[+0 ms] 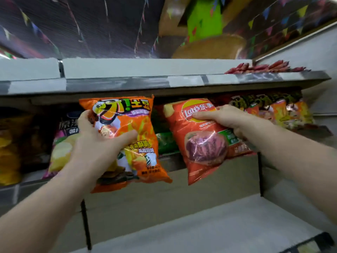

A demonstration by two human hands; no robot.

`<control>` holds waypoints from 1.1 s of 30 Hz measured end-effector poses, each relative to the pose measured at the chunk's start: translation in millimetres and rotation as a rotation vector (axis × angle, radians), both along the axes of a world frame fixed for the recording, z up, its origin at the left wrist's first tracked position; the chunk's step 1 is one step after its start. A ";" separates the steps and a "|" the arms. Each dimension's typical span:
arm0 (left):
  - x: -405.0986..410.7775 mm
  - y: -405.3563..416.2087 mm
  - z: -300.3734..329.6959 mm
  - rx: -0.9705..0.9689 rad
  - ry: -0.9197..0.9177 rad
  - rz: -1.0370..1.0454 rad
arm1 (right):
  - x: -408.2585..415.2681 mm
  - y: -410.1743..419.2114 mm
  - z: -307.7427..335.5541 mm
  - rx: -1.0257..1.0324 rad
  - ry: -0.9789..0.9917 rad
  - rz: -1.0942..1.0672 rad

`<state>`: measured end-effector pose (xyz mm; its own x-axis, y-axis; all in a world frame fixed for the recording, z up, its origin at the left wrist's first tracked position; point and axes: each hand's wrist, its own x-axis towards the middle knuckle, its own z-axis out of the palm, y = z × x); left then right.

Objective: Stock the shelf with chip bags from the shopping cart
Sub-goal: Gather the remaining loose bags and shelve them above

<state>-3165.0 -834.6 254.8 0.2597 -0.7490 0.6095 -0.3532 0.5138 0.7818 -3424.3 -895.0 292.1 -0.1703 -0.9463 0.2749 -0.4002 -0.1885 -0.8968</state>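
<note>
My left hand (98,141) grips an orange chip bag (138,125) by its left side, thumb across the front, held up before the middle shelf. My right hand (228,117) grips a red Lay's chip bag (198,143) at its upper right edge, thumb over the logo. Both bags hang upright in front of the shelf (191,168), just under the upper shelf's edge. The shopping cart is out of view.
On the middle shelf stand a purple-and-white chip bag (63,137), yellow bags (9,148) at the far left, a green bag (166,141) behind the gap, and orange bags (290,114) at the right. Red packets (264,67) lie on the top shelf. A bare lower shelf (209,225) lies below.
</note>
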 end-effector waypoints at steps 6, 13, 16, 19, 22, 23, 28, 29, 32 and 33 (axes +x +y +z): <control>6.9 8.7 3.6 0.022 0.002 0.076 | 20.8 -21.0 3.0 0.028 -0.063 0.092; 16.5 8.3 3.9 0.048 0.008 0.122 | 49.8 -50.5 6.7 -0.104 -0.080 0.005; 20.2 5.2 2.8 0.061 0.036 0.101 | 51.0 -61.3 8.9 -0.125 -0.060 -0.035; 23.3 -2.6 2.3 0.071 0.044 0.101 | 50.0 -68.8 3.1 -0.145 -0.023 -0.076; 18.6 -9.9 1.2 0.066 0.049 0.073 | 50.8 -74.0 -4.7 -0.199 0.021 -0.130; 15.8 -12.7 0.8 0.062 0.050 0.058 | 50.8 -74.6 -5.4 -0.212 0.033 -0.150; -2.4 -25.4 1.3 0.080 0.014 0.020 | 53.1 -79.7 -8.5 -0.253 0.089 -0.212; -5.0 -28.8 0.9 0.085 0.003 0.013 | 53.5 -79.9 -10.5 -0.252 0.103 -0.223; -11.6 -37.8 -2.6 0.074 -0.061 0.039 | 56.4 -77.0 -15.3 -0.278 0.179 -0.265; -14.3 -38.7 -3.7 0.069 -0.087 0.049 | 57.7 -74.4 -17.5 -0.345 0.237 -0.312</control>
<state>-3179.3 -873.3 251.1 0.2458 -0.7774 0.5790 -0.4445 0.4404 0.7801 -3366.6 -969.3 274.6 -0.3255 -0.7078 0.6269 -0.6688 -0.2964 -0.6819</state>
